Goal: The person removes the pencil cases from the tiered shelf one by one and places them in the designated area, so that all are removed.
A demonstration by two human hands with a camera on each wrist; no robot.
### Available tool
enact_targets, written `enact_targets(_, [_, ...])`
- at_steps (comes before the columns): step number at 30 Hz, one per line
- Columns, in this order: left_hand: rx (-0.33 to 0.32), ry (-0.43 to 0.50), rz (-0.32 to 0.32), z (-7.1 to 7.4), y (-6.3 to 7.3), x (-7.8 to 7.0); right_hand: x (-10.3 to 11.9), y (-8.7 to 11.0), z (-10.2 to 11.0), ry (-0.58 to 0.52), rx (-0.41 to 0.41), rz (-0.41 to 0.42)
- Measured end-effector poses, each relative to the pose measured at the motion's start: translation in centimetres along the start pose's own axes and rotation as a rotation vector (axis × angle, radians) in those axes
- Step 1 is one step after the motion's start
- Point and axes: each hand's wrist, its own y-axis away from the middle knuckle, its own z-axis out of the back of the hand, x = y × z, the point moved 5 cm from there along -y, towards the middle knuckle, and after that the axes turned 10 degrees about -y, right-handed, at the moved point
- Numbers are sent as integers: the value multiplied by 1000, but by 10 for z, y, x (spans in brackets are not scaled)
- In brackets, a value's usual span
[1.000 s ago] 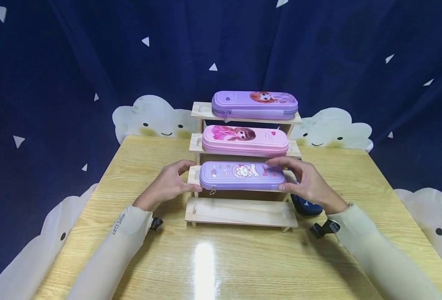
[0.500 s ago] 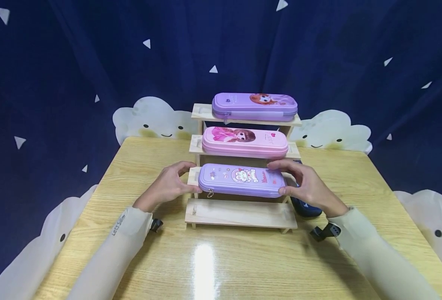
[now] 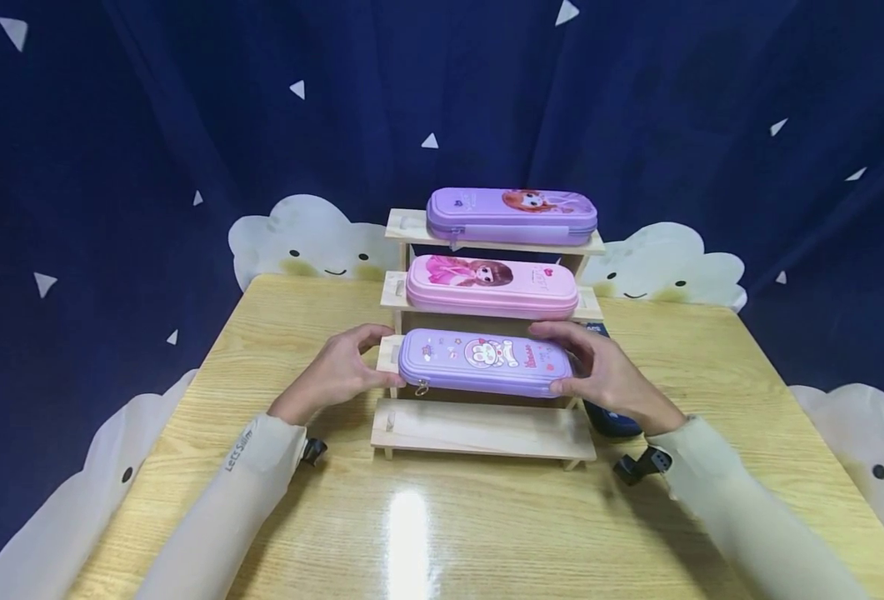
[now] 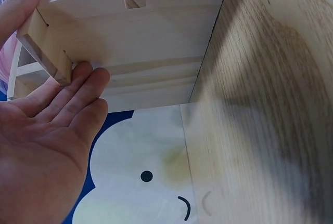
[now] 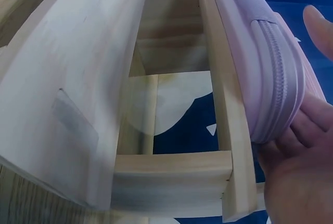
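A lavender pencil case [image 3: 479, 360] with a rabbit print lies on the second-lowest step of a wooden rack [image 3: 479, 427], its right end slightly nearer the front. My right hand [image 3: 612, 375] holds that end, thumb at the front and fingers behind. In the right wrist view, the fingers [image 5: 307, 125] touch the zipped end. My left hand [image 3: 337, 373] grips the left end of the same step. The left wrist view shows its thumb [image 4: 18, 8] on one side of the wooden end and fingers behind it.
Higher steps carry a pink pencil case [image 3: 492, 287] and a purple pencil case [image 3: 511, 217]. Beside the rack's right side is a dark blue object [image 3: 611, 422], partly hidden by my right hand. The rack stands on a wood-grain table [image 3: 322, 533] before a navy curtain [image 3: 442, 75].
The lavender case's right end has swung a little toward the front, and my right hand has shifted slightly left. My left hand keeps its grip on the rack.
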Motion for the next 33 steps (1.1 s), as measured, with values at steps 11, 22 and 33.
enact_targets(11, [-3, 6, -8, 1, -1, -1, -5, -5, -1, 207, 20, -73])
enact_targets(22, [-16, -5, -19, 1, -2, 1, -5, -11, -2, 314, 70, -67])
enact_targets(33, [-8, 8, -8, 0, 0, 0, -8, -13, -4, 300, 61, -162])
